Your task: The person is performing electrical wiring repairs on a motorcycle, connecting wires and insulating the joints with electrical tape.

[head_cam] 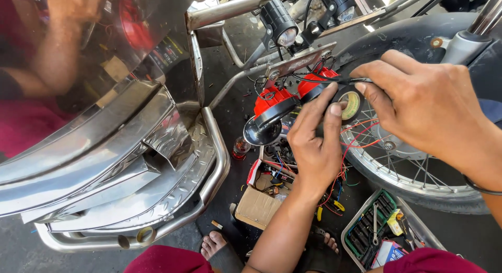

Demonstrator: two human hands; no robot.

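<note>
Mid-frame right: left hand (pixel 314 142) and right hand (pixel 426 108) both pinch a black roll of electrical tape with yellow core (pixel 349 104) against black wire (pixel 308 79) by the red horns (pixel 282 98). Taping looks underway; loose red wires (pixel 361 137) below remain unwrapped.

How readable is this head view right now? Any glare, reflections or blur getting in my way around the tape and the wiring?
Head view: hard daylight; both hands, left hand and right hand, are sharp on the roll of black tape; the polished steel panel mirrors an arm and red clothing in warped shapes; the auxiliary lamp and frame edges bend with wide-angle distortion; the wires sit partly in shadow.
</note>
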